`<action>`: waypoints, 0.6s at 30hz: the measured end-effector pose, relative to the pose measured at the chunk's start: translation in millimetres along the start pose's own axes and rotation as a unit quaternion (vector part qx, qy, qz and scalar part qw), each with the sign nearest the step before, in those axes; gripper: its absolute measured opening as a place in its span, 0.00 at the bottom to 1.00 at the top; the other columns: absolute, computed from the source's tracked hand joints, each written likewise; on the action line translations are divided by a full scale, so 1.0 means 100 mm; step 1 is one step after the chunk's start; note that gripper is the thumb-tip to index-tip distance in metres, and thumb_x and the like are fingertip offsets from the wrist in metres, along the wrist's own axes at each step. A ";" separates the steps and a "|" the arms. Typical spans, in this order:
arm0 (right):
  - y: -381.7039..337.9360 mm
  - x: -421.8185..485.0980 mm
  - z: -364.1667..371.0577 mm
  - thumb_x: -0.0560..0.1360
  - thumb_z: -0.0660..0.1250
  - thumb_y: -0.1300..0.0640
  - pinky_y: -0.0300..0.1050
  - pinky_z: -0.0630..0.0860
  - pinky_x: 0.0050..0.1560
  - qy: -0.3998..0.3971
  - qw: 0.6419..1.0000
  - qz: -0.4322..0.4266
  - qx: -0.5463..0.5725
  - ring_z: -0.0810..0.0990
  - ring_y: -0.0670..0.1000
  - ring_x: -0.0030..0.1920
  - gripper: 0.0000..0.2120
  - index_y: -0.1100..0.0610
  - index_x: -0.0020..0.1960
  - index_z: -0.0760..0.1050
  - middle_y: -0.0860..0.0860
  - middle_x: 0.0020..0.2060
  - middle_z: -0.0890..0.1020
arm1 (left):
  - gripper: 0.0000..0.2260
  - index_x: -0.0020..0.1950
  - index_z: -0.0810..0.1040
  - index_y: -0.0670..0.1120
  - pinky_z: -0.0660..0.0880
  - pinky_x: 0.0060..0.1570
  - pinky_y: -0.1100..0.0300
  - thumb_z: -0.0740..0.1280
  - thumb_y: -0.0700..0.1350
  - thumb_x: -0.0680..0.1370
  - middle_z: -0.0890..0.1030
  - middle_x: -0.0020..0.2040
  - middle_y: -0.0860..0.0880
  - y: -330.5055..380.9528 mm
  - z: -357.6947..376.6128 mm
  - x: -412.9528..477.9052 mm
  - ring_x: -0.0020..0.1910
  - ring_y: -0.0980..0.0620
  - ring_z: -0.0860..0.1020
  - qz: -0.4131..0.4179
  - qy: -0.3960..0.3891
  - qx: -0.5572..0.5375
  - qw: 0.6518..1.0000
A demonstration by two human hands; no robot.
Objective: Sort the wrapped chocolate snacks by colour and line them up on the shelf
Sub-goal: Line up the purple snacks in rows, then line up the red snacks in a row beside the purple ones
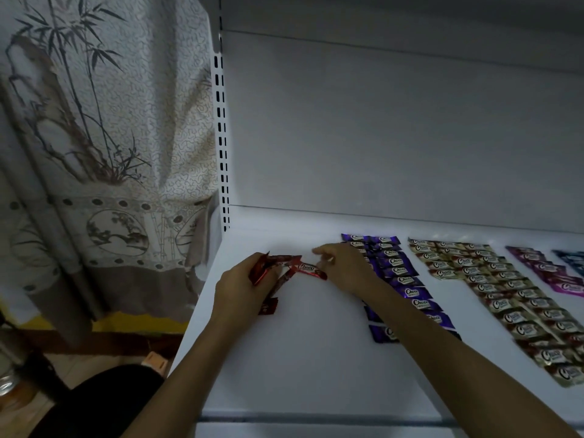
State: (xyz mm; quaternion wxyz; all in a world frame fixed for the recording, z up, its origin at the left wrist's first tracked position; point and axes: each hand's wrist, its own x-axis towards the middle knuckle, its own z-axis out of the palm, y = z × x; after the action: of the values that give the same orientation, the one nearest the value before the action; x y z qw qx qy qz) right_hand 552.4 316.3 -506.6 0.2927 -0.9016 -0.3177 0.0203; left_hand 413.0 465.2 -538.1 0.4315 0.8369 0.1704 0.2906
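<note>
At the shelf's (316, 358) near edge, bare white room lay between my forearms. My left hand (240, 289) gripped a bunch of red snacks (264, 268). My right hand (344, 267) pinched a single red snack (311, 269) just beside it. Rightward lay purple rows (401, 279), cream rows (512, 301), a magenta row (550, 273) and a blue row (572, 257). Beyond stood the back panel (395, 121), with a slotted upright (221, 137) and a bamboo-print curtain (94, 137) at left.

What looks like a small shop: a white metal shelf (316, 358) with a plain back panel (395, 128) and a slotted upright (221, 137), as in retail racking. Rows of purple-wrapped snacks (407, 281) lie beside gold-wrapped snacks (505, 298). A bamboo-print curtain (94, 121) hangs just left of the unit.
</note>
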 end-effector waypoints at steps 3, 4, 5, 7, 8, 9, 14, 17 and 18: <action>-0.02 -0.07 0.01 0.78 0.59 0.65 0.43 0.74 0.54 0.072 0.996 -0.046 -0.029 0.78 0.51 0.54 0.15 0.58 0.62 0.76 0.53 0.54 0.81 | 0.07 0.42 0.75 0.64 0.76 0.34 0.61 0.68 0.51 0.77 0.81 0.34 0.56 -0.01 -0.01 0.01 0.33 0.56 0.80 -0.021 0.006 -0.049 0.999; -0.04 -0.12 0.04 0.77 0.58 0.65 0.45 0.75 0.54 0.074 0.993 -0.077 -0.045 0.78 0.51 0.53 0.15 0.57 0.61 0.75 0.52 0.54 0.81 | 0.05 0.44 0.76 0.63 0.77 0.34 0.62 0.68 0.51 0.77 0.81 0.34 0.56 -0.02 -0.01 0.02 0.34 0.56 0.80 -0.031 0.007 -0.070 0.997; -0.06 -0.18 0.09 0.78 0.58 0.64 0.46 0.75 0.51 0.063 0.990 -0.103 -0.073 0.79 0.52 0.53 0.15 0.56 0.61 0.74 0.52 0.53 0.81 | 0.04 0.45 0.77 0.61 0.77 0.34 0.62 0.68 0.51 0.77 0.82 0.35 0.56 -0.04 0.00 0.02 0.34 0.57 0.81 -0.037 0.008 -0.086 0.996; -0.08 -0.22 0.22 0.79 0.56 0.59 0.46 0.74 0.47 0.016 0.979 -0.142 -0.145 0.78 0.54 0.53 0.14 0.54 0.64 0.70 0.52 0.55 0.79 | 0.03 0.48 0.79 0.58 0.76 0.31 0.65 0.68 0.50 0.77 0.82 0.35 0.55 -0.05 0.01 0.03 0.33 0.57 0.81 -0.046 0.013 -0.104 0.993; -0.09 -0.18 0.25 0.79 0.55 0.57 0.46 0.73 0.48 -0.016 0.975 -0.146 -0.169 0.77 0.55 0.54 0.16 0.54 0.66 0.67 0.52 0.58 0.77 | 0.03 0.48 0.79 0.58 0.75 0.29 0.67 0.68 0.49 0.77 0.82 0.35 0.54 -0.05 0.00 0.03 0.32 0.57 0.81 -0.052 0.014 -0.117 0.992; -0.10 -0.10 0.25 0.80 0.55 0.55 0.45 0.72 0.48 -0.046 0.972 -0.143 -0.180 0.77 0.56 0.55 0.17 0.54 0.68 0.65 0.53 0.61 0.74 | 0.03 0.47 0.80 0.58 0.74 0.27 0.67 0.68 0.49 0.77 0.82 0.34 0.53 -0.04 0.00 0.03 0.31 0.56 0.81 -0.057 0.014 -0.134 0.989; -0.05 0.45 0.15 0.80 0.54 0.58 0.43 0.69 0.50 -0.109 0.976 -0.111 -0.150 0.76 0.55 0.56 0.17 0.56 0.69 0.64 0.55 0.64 0.72 | 0.03 0.49 0.80 0.56 0.75 0.29 0.65 0.68 0.49 0.77 0.81 0.33 0.52 -0.03 0.00 0.03 0.29 0.55 0.80 -0.067 0.006 -0.144 0.987; -0.01 0.51 0.14 0.80 0.53 0.62 0.45 0.69 0.60 -0.132 0.979 -0.098 -0.122 0.73 0.55 0.62 0.18 0.56 0.70 0.65 0.55 0.66 0.71 | 0.08 0.54 0.80 0.50 0.76 0.30 0.61 0.68 0.49 0.77 0.80 0.34 0.52 -0.03 -0.02 0.04 0.29 0.55 0.79 -0.085 0.001 -0.165 0.983; -0.02 0.51 0.13 0.81 0.53 0.61 0.47 0.69 0.62 -0.109 0.984 -0.099 -0.101 0.73 0.55 0.62 0.17 0.57 0.69 0.67 0.56 0.64 0.73 | 0.09 0.55 0.80 0.50 0.77 0.31 0.60 0.68 0.50 0.77 0.80 0.35 0.52 -0.03 -0.02 0.03 0.31 0.54 0.80 -0.084 0.000 -0.164 0.983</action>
State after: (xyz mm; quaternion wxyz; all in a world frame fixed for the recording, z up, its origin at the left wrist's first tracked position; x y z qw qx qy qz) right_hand 589.1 353.6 -508.6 0.1640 -0.8831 -0.4358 0.0571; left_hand 414.2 470.0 -538.3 0.5853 0.7377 0.1902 0.2775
